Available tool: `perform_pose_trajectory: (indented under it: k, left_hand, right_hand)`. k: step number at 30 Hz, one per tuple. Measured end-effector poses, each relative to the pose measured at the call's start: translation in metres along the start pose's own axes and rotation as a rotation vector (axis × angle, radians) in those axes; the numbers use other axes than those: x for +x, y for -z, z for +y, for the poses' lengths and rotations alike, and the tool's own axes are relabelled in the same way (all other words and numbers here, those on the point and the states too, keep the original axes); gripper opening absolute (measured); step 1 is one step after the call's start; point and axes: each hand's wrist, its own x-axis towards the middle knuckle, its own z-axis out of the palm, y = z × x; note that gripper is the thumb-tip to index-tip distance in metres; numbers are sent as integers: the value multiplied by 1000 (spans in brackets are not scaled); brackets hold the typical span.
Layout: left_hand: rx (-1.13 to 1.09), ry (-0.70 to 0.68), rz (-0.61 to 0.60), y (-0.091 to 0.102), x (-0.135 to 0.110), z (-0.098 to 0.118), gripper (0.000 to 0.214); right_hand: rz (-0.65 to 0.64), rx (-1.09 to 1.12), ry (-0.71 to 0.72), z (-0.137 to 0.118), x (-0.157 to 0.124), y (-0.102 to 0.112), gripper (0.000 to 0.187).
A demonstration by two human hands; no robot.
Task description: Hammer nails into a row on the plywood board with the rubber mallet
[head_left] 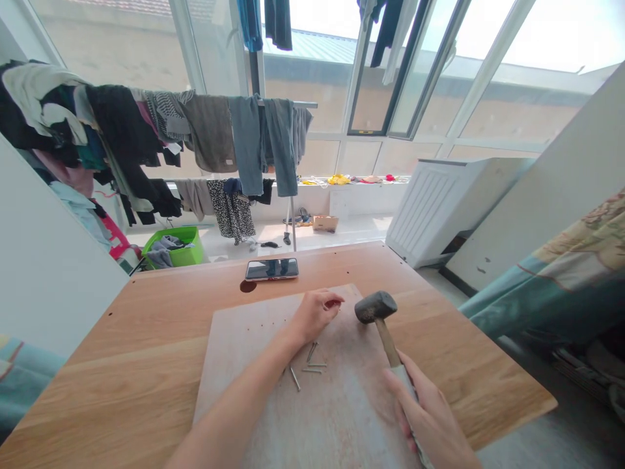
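My right hand [415, 397] is wrapped round the handle of a black-headed rubber mallet [375, 307]. The mallet's head is raised at the right edge of a pale board [336, 410]. Over the board's far part, my left hand [315, 316] has its thumb and fingertips pinched together; whatever may be between them is too small to make out. Several loose nails [313, 365] lie on the board just below the left wrist. A row of small dark holes or marks shows on the board left of that hand.
The board lies on a wooden table [137, 365]. A phone [272, 268] rests near the far edge, beside a round hole [248, 286]. Beyond stand a clothes rack [307, 104] with hanging laundry, a green basket [188, 251] and a white ribbed cabinet-like unit [424, 202].
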Motion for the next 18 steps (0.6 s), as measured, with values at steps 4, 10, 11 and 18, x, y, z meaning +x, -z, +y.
perform_pose_trajectory:
  k: [4,10,11,18]
  left_hand:
    - [-24,-16,-20,0,-1,0,21]
    - [18,-48,-25,0,0,1,23]
    - [30,-55,-31,0,0,2,23]
    - [70,-35,-57,-1,0,1,17]
  right_hand:
    - [2,-9,10,-4,-2,-2,72]
    - [-68,-7,-13,-12,-1,4,79]
    - [-92,-8,-18,-14,-1,5,79]
    - [-147,12,-14,-19,2,9,74]
